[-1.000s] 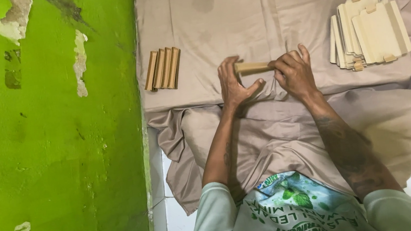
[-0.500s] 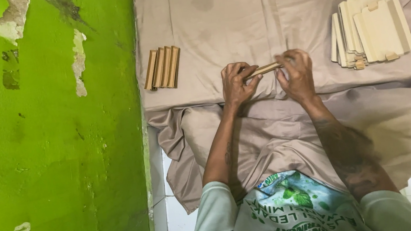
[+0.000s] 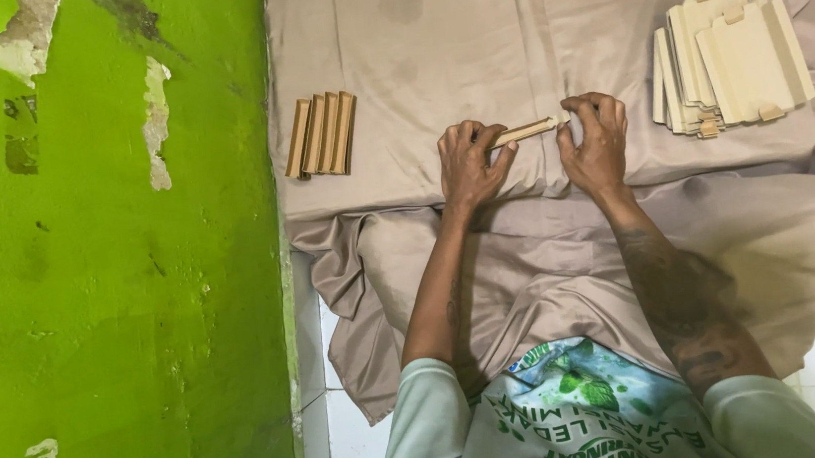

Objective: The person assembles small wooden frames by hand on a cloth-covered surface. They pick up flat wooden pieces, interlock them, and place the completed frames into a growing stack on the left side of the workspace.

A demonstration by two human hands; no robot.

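Near the middle of the frame, just above centre: left hand (image 3: 469,165) and right hand (image 3: 596,143) sharing one slim tan folded card strip (image 3: 526,131), fingers of each clamped on an end, strip tilted slightly up to the right, above the beige cloth (image 3: 509,40). At left centre, near the green wall (image 3: 104,288), a row of four finished strips (image 3: 321,135) lying side by side. At upper right, well apart from the hands, a stack of flat card blanks (image 3: 729,54).

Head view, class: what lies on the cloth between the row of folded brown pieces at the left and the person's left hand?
Nothing: in the head view, only bare beige cloth lies between the folded brown pieces and the left hand.
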